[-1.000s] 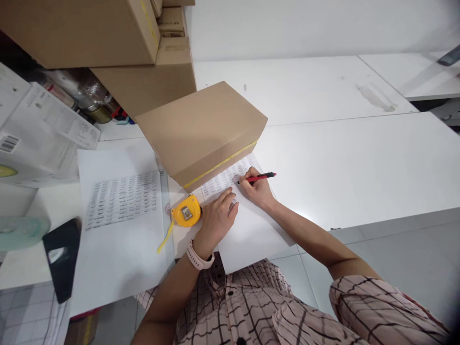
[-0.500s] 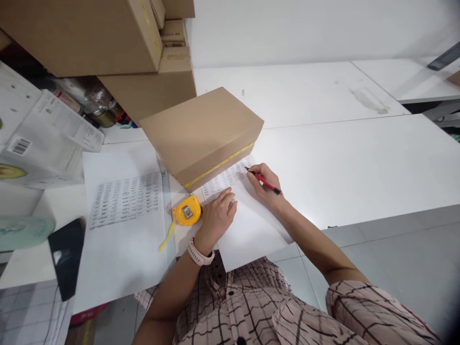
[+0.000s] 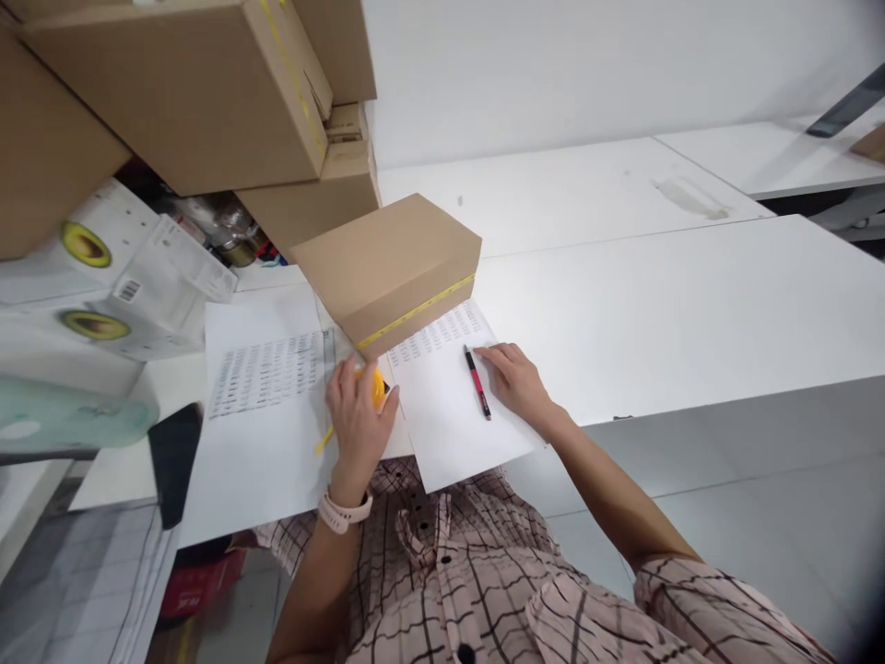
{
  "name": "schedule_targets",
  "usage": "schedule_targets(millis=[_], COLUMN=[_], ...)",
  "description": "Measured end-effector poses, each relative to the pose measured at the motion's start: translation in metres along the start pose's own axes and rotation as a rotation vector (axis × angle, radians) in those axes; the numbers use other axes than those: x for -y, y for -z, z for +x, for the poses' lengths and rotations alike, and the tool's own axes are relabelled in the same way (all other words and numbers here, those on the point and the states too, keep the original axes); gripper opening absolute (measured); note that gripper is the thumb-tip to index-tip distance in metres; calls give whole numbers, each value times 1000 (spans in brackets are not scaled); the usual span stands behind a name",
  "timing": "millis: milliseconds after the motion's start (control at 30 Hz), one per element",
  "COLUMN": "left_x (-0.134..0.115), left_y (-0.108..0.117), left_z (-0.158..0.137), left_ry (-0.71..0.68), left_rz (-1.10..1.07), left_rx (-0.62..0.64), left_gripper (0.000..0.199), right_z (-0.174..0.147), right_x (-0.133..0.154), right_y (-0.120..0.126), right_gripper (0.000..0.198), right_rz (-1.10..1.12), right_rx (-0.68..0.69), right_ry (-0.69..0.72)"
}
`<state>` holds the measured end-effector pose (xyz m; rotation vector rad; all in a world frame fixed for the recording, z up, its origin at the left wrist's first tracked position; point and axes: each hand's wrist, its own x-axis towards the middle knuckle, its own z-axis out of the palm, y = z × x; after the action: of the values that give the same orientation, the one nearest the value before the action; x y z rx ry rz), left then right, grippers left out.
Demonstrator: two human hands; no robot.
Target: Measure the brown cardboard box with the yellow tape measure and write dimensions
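Observation:
My left hand [image 3: 360,415], with a pale pink watch band on its wrist, curls over the yellow tape measure [image 3: 378,389] and covers most of it. A short end of its yellow blade shows below the fingers. My right hand [image 3: 515,380] rests at the right edge of a printed sheet [image 3: 442,415], fingers loosely stretched and holding nothing. Beside its fingertips a red and black pen [image 3: 477,383] lies on that sheet. A closed cardboard box [image 3: 397,267] with a yellow strip along its lower edge sits over the top of the sheet.
Another printed sheet [image 3: 269,461] lies to the left, with a dark flat object [image 3: 176,452] beside it. Larger cardboard boxes [image 3: 200,92] are stacked behind. White cartons with avocado pictures [image 3: 152,286] and a pale green bottle [image 3: 76,415] stand at the left. The white table [image 3: 656,314] extends right.
My right hand has let go of the pen, which now lies on the sheet. My left hand has moved left off the sheet and onto the tape measure. The camera view has shifted.

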<state>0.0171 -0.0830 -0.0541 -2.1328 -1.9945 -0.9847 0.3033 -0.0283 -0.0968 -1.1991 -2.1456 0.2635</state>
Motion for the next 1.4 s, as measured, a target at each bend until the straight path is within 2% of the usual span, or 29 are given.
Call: schedule_targets(millis=[67,167,233,300,367,433,500,600,667,733,833,967,1000,1067,1133,1233,1400], left_x=[16,23,13,-8,-33,-54,-67,-69,-62,-53,-34,-1,7,22,35,50,65], left_y=[-1,-3,-1,5,14,23,31,41,49,61,86,118,123,128,128,120,102], left_z=[-3,-4,-7,-15,-26,-37,-44,-48,-45,-38,-16,32,46,73,96,122,138], left_ry=[45,98,158,204,217,207,195,187,178,180,196,184,193,235,282,323,413], left_rz=[2,-76,-173,-360,-583,-722,-751,-752,-767,-768,-733,-735,-728,-706,-710,-759,-778], left_rx=[93,131,121,194,334,451,493,503,489,449,337,76,17,-84,-140,-143,-114], left_gripper=[54,59,56,53,56,61,63,62,61,60,60,61,61,58,57,59,61], right_z=[1,2,3,2,1,-2,-4,-2,5,19,52,116,135,172,207,247,275], right_x=[-3,-2,6,23,45,69,86,97,95,87,67,34,26,12,2,-11,-26], right_y=[-1,0,5,14,24,32,37,40,45,56,85,128,135,140,133,105,56], right_gripper=[44,38,34,30,26,29,33,35,35,32,23,14,14,14,12,8,17], right_rz=[27,49,87,229,487,738,865,955,1022,1060,1048,1020,1004,977,928,889,845], right_rx=[-14,-34,-86,-121,-27,162,296,337,341,282,23,-311,-366,-388,-364,-293,-217], right_ry=[-12,-16,-52,-122,-201,-246,-248,-269,-310,-335,-309,-301,-317,-352,-428,-508,-593])
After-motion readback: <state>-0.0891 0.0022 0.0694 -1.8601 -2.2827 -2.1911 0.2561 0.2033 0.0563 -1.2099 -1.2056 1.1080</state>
